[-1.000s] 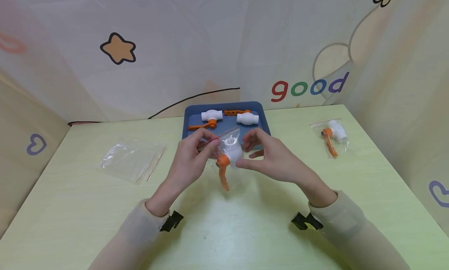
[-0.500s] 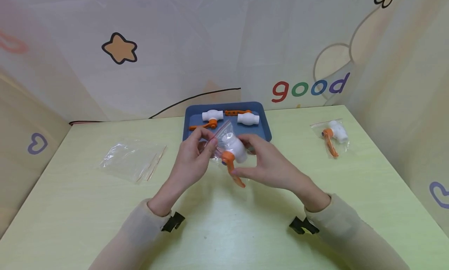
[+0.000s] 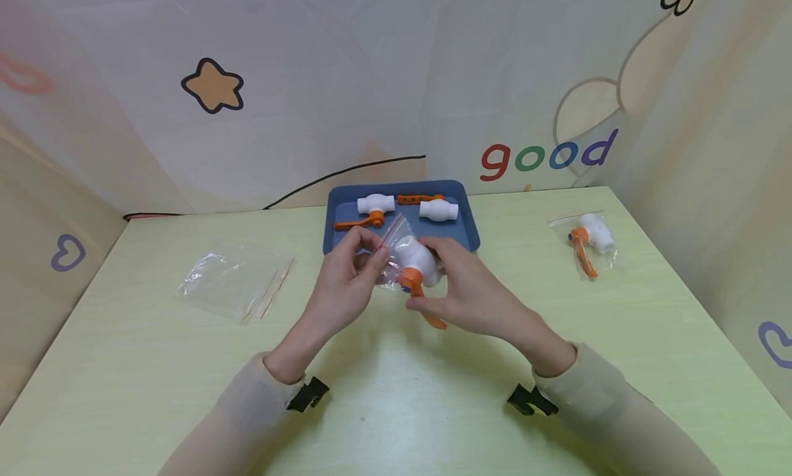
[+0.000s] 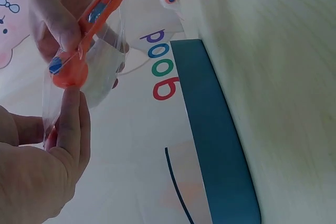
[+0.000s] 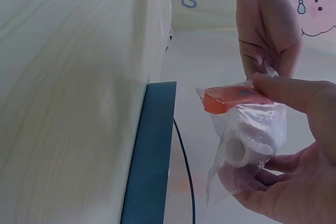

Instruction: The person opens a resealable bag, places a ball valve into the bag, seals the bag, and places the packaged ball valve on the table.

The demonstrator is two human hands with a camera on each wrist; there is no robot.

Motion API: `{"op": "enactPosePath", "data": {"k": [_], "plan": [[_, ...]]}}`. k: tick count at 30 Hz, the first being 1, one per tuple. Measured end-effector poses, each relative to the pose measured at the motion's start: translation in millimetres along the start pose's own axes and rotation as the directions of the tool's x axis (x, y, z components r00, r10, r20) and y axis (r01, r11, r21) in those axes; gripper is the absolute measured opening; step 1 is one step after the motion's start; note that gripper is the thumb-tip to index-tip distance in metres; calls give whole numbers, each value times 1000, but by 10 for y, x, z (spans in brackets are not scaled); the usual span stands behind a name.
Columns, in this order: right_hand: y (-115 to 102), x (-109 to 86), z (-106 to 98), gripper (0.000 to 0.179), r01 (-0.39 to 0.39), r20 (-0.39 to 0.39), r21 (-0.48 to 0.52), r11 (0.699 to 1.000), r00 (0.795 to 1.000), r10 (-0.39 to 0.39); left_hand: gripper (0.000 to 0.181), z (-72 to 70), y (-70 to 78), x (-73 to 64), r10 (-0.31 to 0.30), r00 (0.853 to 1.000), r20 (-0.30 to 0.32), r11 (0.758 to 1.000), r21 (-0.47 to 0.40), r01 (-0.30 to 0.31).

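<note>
Between the two hands, raised above the table, is a clear zip bag [image 3: 399, 232] with a white ball valve [image 3: 416, 259] inside; the valve has an orange lever handle [image 5: 226, 99]. My left hand [image 3: 346, 276] pinches the bag's left side near its red-striped zip edge. From the right, my right hand [image 3: 479, 287] grips the valve through the plastic, thumb on the orange handle and fingers behind the white body. The right wrist view shows the open end of the valve's pipe [image 5: 237, 151] through the film. Some right fingertips are hidden behind the valve.
A blue tray [image 3: 473, 232] behind the hands holds white valves [image 3: 438, 210] with orange handles. Flat clear zip bags [image 3: 232, 280] lie on the table at left. At right lies another bagged valve [image 3: 594, 235]. A printed curtain [image 3: 322, 70] hangs behind the table.
My right hand has closed in from beside the bag to grip the valve through it. The bagged valve has tilted, its handle swinging toward the right. My left hand keeps its pinch, shifting slightly right.
</note>
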State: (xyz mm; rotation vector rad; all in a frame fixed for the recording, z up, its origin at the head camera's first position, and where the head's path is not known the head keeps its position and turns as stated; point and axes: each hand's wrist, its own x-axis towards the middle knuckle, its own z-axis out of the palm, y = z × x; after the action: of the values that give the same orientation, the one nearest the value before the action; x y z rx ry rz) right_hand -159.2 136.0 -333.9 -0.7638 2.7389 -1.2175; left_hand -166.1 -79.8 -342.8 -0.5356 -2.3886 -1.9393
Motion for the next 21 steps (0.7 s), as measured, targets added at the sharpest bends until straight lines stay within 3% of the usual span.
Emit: {"op": "enactPosePath", "data": {"k": [10, 16, 21], "plan": [[5, -14, -8, 74, 8, -14, 7, 1000, 1000, -8, 9, 18, -1, 14, 8, 1000, 21, 999, -45, -7], [30, -26, -27, 71, -10, -9, 14, 1000, 1000, 10, 12, 22, 2, -1, -18, 998, 52, 997, -75, 22], [55, -46, -57, 68, -37, 1, 7, 999, 999, 37, 14, -1, -6, -11, -22, 997, 79, 999, -32, 25]]}}
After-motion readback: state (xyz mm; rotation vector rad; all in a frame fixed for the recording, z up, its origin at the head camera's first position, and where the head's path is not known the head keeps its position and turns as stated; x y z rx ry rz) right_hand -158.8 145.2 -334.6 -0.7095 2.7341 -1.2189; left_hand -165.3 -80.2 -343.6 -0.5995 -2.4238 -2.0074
